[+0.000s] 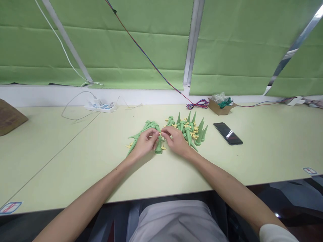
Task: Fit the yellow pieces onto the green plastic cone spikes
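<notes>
Work by 2 bare hands at a pale table (202,171), seen from the head. The left hand (148,140) and the right hand (176,140) meet at the center, each narrowed to a pinch, thumb against fingers. Between the 2 sets of fingertips shows a small yellow piece (160,134), which they probably grip together, though the view is too coarse to settle each hand's share. Just below the fingertips is a green spike (158,148), its wide, hollow end toward the person; a loose yellow piece (163,147) lies beside that end. To the left is a cluster of green spikes (148,125), partly behind the left hand; to the right, a larger group of green spikes (188,132) is mixed with yellow fittings (194,134), some spikes standing point up.

Step in hand, as judged from the pose: fine handling of the small yellow piece by fingertip, close to the green spike. The next move calls for a steady pinch and careful alignment of small parts.

Hidden or unclear: the fingers cover the upper end of the green spike, so whether it is held or merely lies on the table cannot be told. The yellow fittings overlap too closely to count. The upper right arm is cut off by the frame.
</notes>
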The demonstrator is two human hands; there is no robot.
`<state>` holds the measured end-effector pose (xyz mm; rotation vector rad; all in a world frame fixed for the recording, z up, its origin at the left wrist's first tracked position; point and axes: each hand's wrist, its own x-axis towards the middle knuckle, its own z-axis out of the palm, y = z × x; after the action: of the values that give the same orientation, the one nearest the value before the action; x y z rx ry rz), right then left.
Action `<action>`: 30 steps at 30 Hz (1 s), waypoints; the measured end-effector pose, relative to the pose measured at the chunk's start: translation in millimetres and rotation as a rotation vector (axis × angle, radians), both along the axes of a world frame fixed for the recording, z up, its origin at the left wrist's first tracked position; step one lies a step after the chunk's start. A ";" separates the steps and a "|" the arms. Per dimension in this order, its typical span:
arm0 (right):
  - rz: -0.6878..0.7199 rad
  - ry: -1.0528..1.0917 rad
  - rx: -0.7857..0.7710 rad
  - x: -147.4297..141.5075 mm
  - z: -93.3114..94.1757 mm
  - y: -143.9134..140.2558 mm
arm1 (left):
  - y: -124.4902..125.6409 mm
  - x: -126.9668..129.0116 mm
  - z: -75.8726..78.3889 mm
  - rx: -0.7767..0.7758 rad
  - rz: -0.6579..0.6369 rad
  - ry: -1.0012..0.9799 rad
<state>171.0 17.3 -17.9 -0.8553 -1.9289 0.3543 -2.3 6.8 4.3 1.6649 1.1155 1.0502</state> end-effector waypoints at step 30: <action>-0.114 0.069 -0.062 0.6 1.1 0.3 | 0.1 -7.4 -8.2 0.231 -0.216 0.662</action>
<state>171.7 17.6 -16.8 -0.9766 -1.8054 0.3725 -9.7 6.9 -3.9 2.3563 1.2060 0.5033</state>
